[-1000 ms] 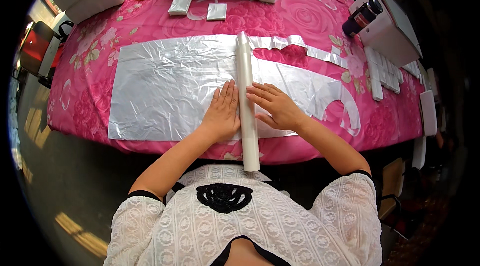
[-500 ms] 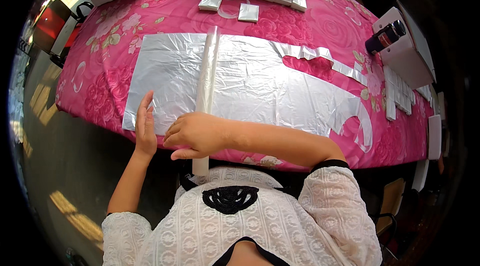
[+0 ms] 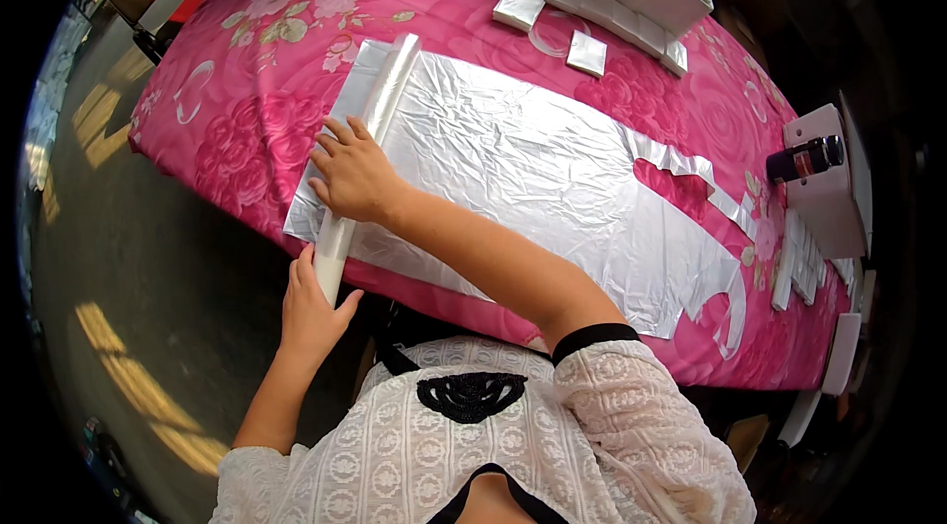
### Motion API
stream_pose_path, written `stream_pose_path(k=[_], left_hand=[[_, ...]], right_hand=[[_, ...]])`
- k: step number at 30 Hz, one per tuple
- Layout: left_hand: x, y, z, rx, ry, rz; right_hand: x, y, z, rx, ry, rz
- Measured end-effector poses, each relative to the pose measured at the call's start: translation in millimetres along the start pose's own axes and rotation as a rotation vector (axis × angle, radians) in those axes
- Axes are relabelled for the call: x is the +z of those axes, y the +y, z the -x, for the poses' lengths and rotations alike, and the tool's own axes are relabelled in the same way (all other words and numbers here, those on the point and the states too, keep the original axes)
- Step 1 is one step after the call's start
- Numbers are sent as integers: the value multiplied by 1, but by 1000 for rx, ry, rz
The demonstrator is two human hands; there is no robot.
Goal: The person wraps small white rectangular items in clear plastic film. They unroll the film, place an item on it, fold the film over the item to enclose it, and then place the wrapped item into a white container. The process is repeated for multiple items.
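Across the silvery sheet's [image 3: 503, 169] left end lies the roll [image 3: 390, 85], its long axis running from past the table's [image 3: 232, 144] near edge away and slightly rightward. The right hand [image 3: 357, 177] rests over its middle, fingers spread. The left hand [image 3: 312, 317] has thumb and fingers about its near end; whether clamped, I cannot tell. The dark bottle [image 3: 784, 167] bears a reddish label, unreadably small.

My pink-flowered tabletop [image 3: 237, 144] bears a silvery sheet [image 3: 523, 179] along its near edge, small packets [image 3: 587, 53] toward the far edge and a white box [image 3: 827, 213] by the right edge.
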State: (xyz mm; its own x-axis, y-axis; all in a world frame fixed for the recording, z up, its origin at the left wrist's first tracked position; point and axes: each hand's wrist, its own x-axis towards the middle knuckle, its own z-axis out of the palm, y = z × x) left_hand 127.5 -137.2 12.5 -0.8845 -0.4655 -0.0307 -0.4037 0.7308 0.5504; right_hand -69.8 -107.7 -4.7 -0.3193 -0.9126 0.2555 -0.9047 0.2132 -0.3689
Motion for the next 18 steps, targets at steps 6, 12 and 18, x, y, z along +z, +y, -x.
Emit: stream_pose_path(k=[6, 12, 18], left_hand=[[-3, -13, -1, -175, -181, 562], [6, 37, 8, -96, -677, 1619], [18, 93, -17, -212, -1122, 1632]], right_hand=[[24, -22, 9, 454, 452, -403], [-58, -16, 52, 591, 358, -1958], [-128, 2, 104, 614, 492, -1789]])
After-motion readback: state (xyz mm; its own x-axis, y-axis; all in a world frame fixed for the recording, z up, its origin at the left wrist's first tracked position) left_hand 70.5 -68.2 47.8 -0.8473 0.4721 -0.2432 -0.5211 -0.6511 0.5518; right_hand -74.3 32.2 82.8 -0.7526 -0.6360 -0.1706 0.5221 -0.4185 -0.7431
